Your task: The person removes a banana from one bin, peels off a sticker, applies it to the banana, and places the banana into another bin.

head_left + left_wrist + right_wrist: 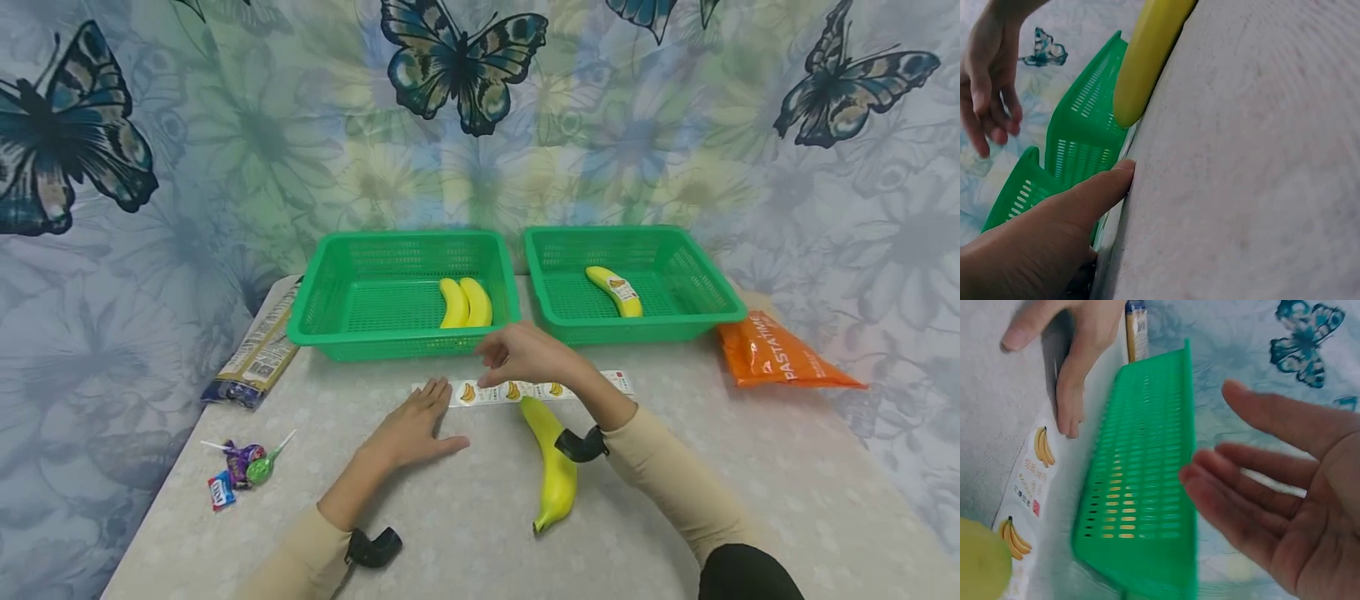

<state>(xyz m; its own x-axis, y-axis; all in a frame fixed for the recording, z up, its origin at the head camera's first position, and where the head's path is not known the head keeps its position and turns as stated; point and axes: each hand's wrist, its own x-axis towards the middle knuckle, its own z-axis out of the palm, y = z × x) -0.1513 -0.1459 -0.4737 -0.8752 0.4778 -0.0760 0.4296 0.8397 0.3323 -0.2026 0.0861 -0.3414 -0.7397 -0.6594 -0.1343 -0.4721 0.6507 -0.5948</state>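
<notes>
My left hand lies palm down on the table, its fingertips on the left end of a white strip of banana stickers. In the left wrist view the thumb is stretched out against the tabletop. Above the strip hovers my right hand, its fingers loosely bent. Nothing shows between its fingers in the right wrist view. A yellow banana lies on the table just below the strip, beside the right wrist; no sticker shows on it.
A green basket at back left holds two bananas. The right green basket has one stickered banana. Wrapped sweets and a long packet lie left; an orange bag lies right.
</notes>
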